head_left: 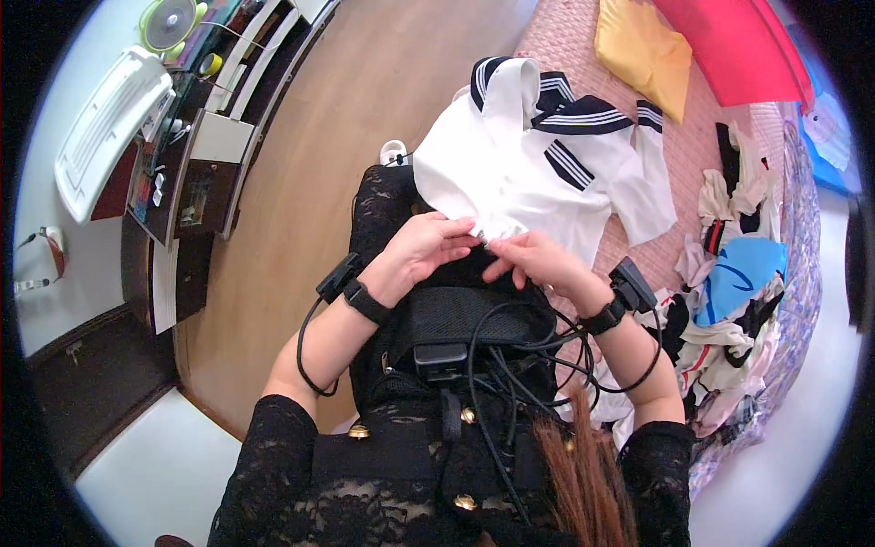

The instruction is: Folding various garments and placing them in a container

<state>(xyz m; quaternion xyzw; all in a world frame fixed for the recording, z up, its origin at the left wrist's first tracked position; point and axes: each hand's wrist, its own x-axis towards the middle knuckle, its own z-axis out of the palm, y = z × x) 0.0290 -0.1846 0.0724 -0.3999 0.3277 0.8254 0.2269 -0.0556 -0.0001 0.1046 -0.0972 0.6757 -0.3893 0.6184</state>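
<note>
The top (383, 506) is black lace, sleeves (266, 456) included — with round gold buttons (465, 502). Black bands (366, 302) circle both wrists, each beside a small black box (339, 278) — black cables (471, 365) loop below.

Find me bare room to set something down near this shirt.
Pink quilt is bare beyond the white shirt, left of the yellow item, with a narrow strip between shirt and heaped clothes. Wooden floor is open between quilt and cabinets. Crowded spots: heaped clothes and lap cables.

Left hand (428, 248) and right hand (544, 261) pinch a navy-collared white shirt (515, 164).
</note>
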